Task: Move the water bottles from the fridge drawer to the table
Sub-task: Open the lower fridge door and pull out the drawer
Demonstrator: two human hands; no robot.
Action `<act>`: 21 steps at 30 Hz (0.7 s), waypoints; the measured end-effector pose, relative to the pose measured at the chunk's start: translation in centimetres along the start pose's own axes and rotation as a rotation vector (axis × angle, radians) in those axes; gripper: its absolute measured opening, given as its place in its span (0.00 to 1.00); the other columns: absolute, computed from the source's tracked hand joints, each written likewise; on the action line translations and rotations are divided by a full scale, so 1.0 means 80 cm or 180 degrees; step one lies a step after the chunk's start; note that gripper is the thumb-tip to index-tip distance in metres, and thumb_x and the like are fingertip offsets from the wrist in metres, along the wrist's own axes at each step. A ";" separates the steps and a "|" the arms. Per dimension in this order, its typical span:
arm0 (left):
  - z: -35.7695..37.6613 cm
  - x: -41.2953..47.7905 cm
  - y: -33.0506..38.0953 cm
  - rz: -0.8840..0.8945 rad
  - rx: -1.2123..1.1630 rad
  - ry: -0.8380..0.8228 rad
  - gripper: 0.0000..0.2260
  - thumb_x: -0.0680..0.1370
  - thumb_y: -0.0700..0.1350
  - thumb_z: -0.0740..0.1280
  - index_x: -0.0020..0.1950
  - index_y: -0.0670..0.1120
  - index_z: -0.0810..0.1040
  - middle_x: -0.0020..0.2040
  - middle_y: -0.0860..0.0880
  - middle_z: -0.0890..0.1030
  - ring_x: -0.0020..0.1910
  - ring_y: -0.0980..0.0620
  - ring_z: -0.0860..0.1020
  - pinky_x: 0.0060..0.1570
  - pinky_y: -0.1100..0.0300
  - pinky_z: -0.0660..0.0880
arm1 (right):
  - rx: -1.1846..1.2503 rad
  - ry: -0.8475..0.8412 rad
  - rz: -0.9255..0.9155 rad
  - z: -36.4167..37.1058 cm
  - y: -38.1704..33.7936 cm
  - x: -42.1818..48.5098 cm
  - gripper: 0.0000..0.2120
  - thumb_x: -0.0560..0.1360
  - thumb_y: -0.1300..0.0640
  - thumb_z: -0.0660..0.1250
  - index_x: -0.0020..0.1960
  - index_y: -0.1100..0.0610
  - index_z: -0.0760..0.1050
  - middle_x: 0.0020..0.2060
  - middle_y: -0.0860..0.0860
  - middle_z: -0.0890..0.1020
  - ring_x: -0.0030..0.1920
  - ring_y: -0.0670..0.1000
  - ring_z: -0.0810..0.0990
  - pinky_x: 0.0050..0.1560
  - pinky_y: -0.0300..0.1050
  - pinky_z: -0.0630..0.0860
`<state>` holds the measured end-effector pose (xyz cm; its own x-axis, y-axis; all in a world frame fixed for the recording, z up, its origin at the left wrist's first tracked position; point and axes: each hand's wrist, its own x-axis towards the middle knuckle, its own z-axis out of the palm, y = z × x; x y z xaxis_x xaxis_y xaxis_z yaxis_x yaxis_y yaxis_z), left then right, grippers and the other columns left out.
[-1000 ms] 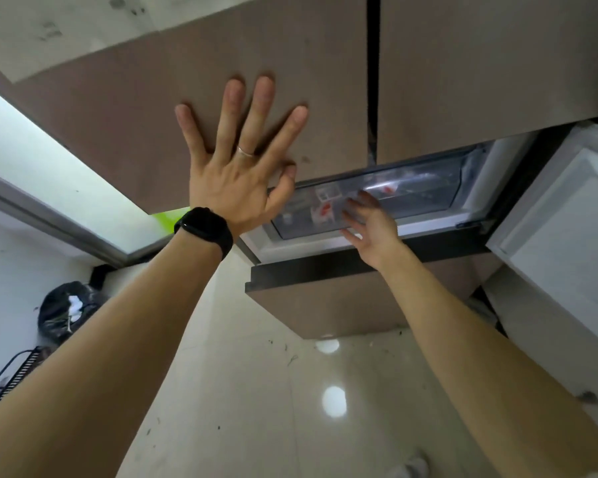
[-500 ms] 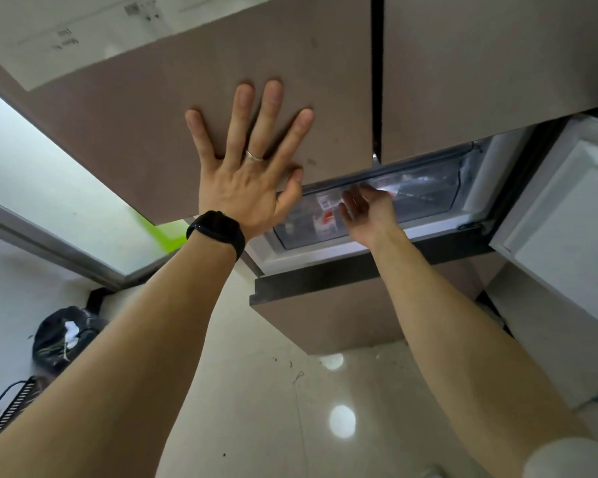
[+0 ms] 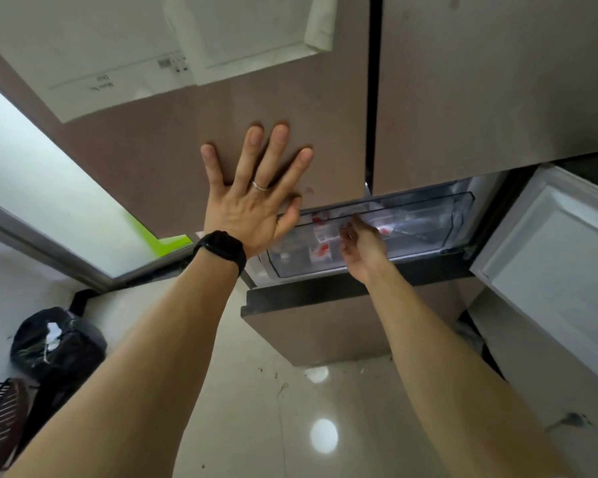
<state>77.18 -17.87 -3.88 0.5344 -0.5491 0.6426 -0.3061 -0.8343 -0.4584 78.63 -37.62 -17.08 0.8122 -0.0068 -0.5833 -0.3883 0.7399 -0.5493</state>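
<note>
The clear plastic fridge drawer [image 3: 428, 232] sits in the open lower compartment of a brown fridge. Inside it lie several water bottles [image 3: 320, 251] with red and white labels, blurred behind the plastic. My right hand [image 3: 363, 246] is at the drawer's front, its fingers curled over the top rim. Higher up, my left hand [image 3: 252, 208] presses flat with spread fingers on the upper left fridge door [image 3: 152, 150]. It wears a ring, and a black watch is on that wrist.
The lower right fridge door [image 3: 549, 263] stands swung open at the right. Below the drawer juts a dark-topped brown lower front [image 3: 308, 298]. A black bag [image 3: 59, 343] and a slatted basket [image 3: 0, 419] sit on the glossy floor at the left.
My right hand has gone from lying against the drawer's front up to its top rim. The view has tilted upward; my left hand stays pressed on the door.
</note>
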 end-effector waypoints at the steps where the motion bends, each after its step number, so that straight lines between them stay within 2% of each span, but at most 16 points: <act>1: 0.000 0.000 0.000 -0.0011 0.0000 0.0004 0.33 0.82 0.60 0.55 0.81 0.58 0.41 0.79 0.54 0.28 0.78 0.49 0.29 0.70 0.33 0.31 | -0.0010 -0.0007 0.0015 -0.005 0.001 -0.004 0.15 0.77 0.53 0.71 0.61 0.55 0.78 0.44 0.51 0.84 0.41 0.49 0.84 0.36 0.42 0.80; 4: 0.002 -0.002 0.001 -0.0011 0.0011 0.0055 0.33 0.81 0.60 0.56 0.81 0.58 0.42 0.79 0.54 0.30 0.78 0.49 0.31 0.71 0.34 0.31 | -0.0108 0.0073 0.0024 -0.014 0.003 -0.021 0.15 0.75 0.51 0.73 0.60 0.55 0.79 0.46 0.51 0.84 0.38 0.47 0.83 0.32 0.40 0.76; 6: 0.002 0.000 0.003 -0.0050 0.0014 0.0119 0.33 0.81 0.60 0.57 0.82 0.58 0.43 0.80 0.54 0.31 0.79 0.49 0.32 0.71 0.34 0.32 | -0.0297 0.0184 0.0006 -0.022 0.006 -0.033 0.18 0.73 0.47 0.75 0.59 0.55 0.79 0.42 0.51 0.83 0.35 0.46 0.80 0.29 0.38 0.73; 9: 0.002 -0.002 0.005 -0.0075 -0.0036 0.0096 0.34 0.80 0.60 0.57 0.81 0.59 0.42 0.79 0.55 0.30 0.79 0.50 0.31 0.71 0.35 0.30 | -0.0407 0.0290 0.0070 -0.040 0.014 -0.056 0.19 0.71 0.49 0.77 0.58 0.57 0.80 0.38 0.50 0.82 0.32 0.46 0.78 0.28 0.37 0.72; 11: 0.001 -0.001 0.004 -0.0097 -0.0036 0.0075 0.35 0.80 0.60 0.57 0.81 0.59 0.42 0.80 0.55 0.30 0.79 0.51 0.32 0.71 0.36 0.29 | -0.0463 0.0364 0.0138 -0.049 0.019 -0.074 0.16 0.71 0.51 0.78 0.54 0.56 0.80 0.40 0.51 0.83 0.35 0.47 0.81 0.32 0.40 0.77; 13: 0.001 -0.001 0.004 -0.0111 -0.0019 0.0125 0.35 0.80 0.60 0.58 0.82 0.59 0.44 0.80 0.54 0.32 0.79 0.51 0.33 0.72 0.36 0.30 | -0.0461 0.0439 0.0166 -0.057 0.023 -0.093 0.12 0.72 0.53 0.77 0.51 0.57 0.79 0.42 0.53 0.84 0.42 0.51 0.84 0.42 0.45 0.82; 15: 0.003 -0.001 0.005 -0.0101 0.0013 0.0187 0.34 0.79 0.59 0.59 0.82 0.58 0.46 0.81 0.54 0.34 0.80 0.50 0.34 0.72 0.36 0.31 | -0.0474 0.0476 0.0175 -0.061 0.027 -0.111 0.10 0.73 0.55 0.75 0.50 0.58 0.78 0.41 0.54 0.84 0.47 0.54 0.85 0.49 0.52 0.83; 18: 0.000 0.000 0.004 -0.0087 0.0003 0.0252 0.33 0.80 0.59 0.59 0.82 0.58 0.48 0.81 0.54 0.35 0.80 0.50 0.35 0.73 0.36 0.30 | -0.0576 0.0552 0.0194 -0.066 0.034 -0.134 0.09 0.74 0.54 0.74 0.48 0.58 0.78 0.38 0.54 0.83 0.44 0.53 0.84 0.49 0.52 0.83; 21: -0.008 0.000 0.004 -0.0094 -0.0151 0.0056 0.32 0.81 0.59 0.56 0.82 0.59 0.47 0.80 0.55 0.33 0.79 0.51 0.33 0.71 0.38 0.27 | -0.0560 0.0732 0.0236 -0.080 0.049 -0.156 0.12 0.74 0.54 0.75 0.52 0.59 0.79 0.40 0.54 0.83 0.42 0.52 0.85 0.49 0.51 0.83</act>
<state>76.58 -18.18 -3.59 0.5299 -0.5245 0.6664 -0.3276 -0.8514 -0.4096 64.21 -38.96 -15.78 0.6666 -0.1243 -0.7349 -0.5286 0.6163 -0.5837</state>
